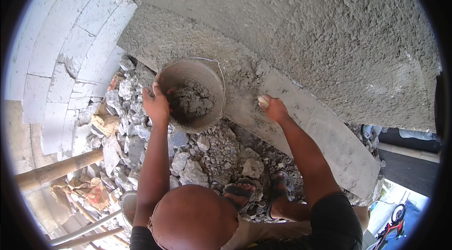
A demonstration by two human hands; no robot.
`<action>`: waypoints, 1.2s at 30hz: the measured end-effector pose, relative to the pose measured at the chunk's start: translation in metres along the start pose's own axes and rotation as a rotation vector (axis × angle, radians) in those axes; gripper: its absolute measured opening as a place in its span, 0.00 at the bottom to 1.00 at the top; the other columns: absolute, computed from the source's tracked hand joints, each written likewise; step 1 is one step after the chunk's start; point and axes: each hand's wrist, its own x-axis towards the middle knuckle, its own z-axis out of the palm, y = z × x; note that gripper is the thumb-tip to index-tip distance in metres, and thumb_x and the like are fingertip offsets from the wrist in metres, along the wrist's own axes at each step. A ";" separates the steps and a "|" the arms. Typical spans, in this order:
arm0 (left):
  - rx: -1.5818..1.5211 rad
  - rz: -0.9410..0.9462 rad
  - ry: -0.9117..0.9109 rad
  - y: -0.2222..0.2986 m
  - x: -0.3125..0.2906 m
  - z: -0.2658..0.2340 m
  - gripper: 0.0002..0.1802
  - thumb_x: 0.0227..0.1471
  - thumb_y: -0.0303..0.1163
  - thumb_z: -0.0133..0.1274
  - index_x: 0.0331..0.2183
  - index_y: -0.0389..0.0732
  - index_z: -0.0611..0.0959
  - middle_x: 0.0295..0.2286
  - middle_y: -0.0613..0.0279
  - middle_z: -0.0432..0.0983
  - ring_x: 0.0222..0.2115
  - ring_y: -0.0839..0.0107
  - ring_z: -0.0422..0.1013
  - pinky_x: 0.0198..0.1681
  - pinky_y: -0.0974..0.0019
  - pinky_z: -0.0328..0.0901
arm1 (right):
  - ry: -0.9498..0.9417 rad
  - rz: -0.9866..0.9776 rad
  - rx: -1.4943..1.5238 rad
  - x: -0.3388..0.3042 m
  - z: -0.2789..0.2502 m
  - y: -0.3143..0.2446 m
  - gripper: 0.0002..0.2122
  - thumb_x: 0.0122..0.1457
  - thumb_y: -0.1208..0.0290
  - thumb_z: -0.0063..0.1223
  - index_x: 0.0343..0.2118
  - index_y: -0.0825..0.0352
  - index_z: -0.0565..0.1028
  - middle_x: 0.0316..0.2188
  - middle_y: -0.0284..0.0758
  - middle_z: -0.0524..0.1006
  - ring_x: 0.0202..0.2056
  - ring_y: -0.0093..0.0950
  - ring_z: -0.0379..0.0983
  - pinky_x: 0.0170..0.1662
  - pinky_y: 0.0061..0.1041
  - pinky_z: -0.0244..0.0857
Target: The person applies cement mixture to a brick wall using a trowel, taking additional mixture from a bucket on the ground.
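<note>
My left hand is closed on the left rim of a round bucket, thumb over the edge. The bucket leans, and lumpy grey mortar lies inside it. Its thin wire handle hangs along the right side. To the right of the bucket, my right hand is closed round a pale, rounded handle. What that handle belongs to is hard to make out against the grey. Beneath this hand, crumbs of mortar lie on a long flat grey board or slab, at the foot of a rough plastered wall.
White block wall stands at the left. Broken rubble covers the ground under the bucket and round my sandalled feet. A bamboo pole, torn paper sacks and more poles lie lower left. A red bicycle shows lower right.
</note>
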 end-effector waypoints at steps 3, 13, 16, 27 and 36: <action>0.005 -0.024 -0.024 0.002 -0.003 0.004 0.17 0.57 0.41 0.49 0.29 0.35 0.72 0.21 0.54 0.72 0.17 0.67 0.68 0.21 0.63 0.63 | 0.120 0.080 -0.015 0.031 -0.009 0.033 0.22 0.53 0.62 0.54 0.51 0.62 0.70 0.31 0.49 0.78 0.35 0.46 0.75 0.40 0.42 0.70; 0.073 0.053 0.023 -0.001 -0.009 0.004 0.17 0.56 0.40 0.49 0.28 0.33 0.72 0.22 0.49 0.72 0.22 0.58 0.66 0.30 0.57 0.62 | 0.101 0.208 -0.236 0.070 -0.028 0.033 0.21 0.56 0.55 0.51 0.51 0.54 0.70 0.35 0.43 0.78 0.40 0.41 0.75 0.43 0.40 0.69; 0.096 0.001 -0.033 -0.003 -0.010 0.010 0.18 0.56 0.40 0.48 0.27 0.33 0.70 0.18 0.46 0.69 0.19 0.53 0.64 0.27 0.55 0.60 | 0.109 0.206 -0.263 0.065 -0.026 0.028 0.19 0.56 0.56 0.50 0.51 0.54 0.71 0.36 0.42 0.78 0.39 0.40 0.75 0.43 0.40 0.69; 0.045 0.056 0.007 -0.001 -0.012 0.010 0.16 0.55 0.38 0.50 0.27 0.33 0.71 0.19 0.47 0.70 0.19 0.52 0.65 0.27 0.55 0.61 | 0.151 0.036 -0.317 0.024 -0.078 0.007 0.20 0.56 0.58 0.51 0.52 0.57 0.71 0.36 0.42 0.77 0.39 0.40 0.75 0.42 0.38 0.69; 0.056 0.092 0.032 0.007 -0.015 0.005 0.16 0.56 0.38 0.50 0.29 0.32 0.72 0.22 0.46 0.74 0.24 0.49 0.70 0.30 0.54 0.63 | 0.184 -0.384 -0.413 -0.066 -0.109 -0.151 0.20 0.54 0.63 0.52 0.51 0.59 0.71 0.31 0.38 0.76 0.25 0.32 0.75 0.27 0.34 0.71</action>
